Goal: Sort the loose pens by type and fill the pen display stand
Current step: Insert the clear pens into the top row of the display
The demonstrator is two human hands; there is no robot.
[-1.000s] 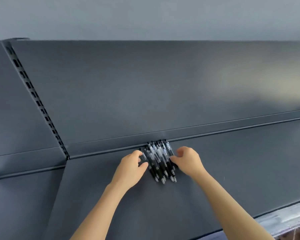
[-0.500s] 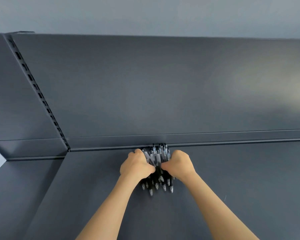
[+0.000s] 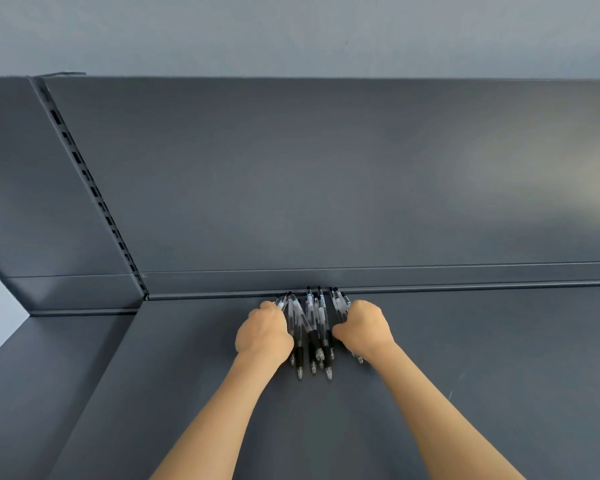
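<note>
A bunch of several clear pens with black grips [image 3: 312, 327] lies on the dark grey shelf [image 3: 465, 358], their clicker ends against the raised back ledge [image 3: 430, 280] and their tips toward me. My left hand [image 3: 264, 336] is curled on the left side of the bunch, with a few pens under its fingers. My right hand [image 3: 362, 329] is curled on the right side, fingers closed over a couple of pens. Between the two hands several pens lie fanned and crossed.
A tall dark back panel [image 3: 326, 174] rises behind the ledge. A slotted upright rail [image 3: 94, 188] runs diagonally at the left, where a neighbouring shelf section [image 3: 49, 358] joins. A pale wall [image 3: 291, 29] shows above.
My hands, pressed together around the pens half a second ago, have drawn slightly apart, and the bunch has spread wider. The view has tilted a little.
</note>
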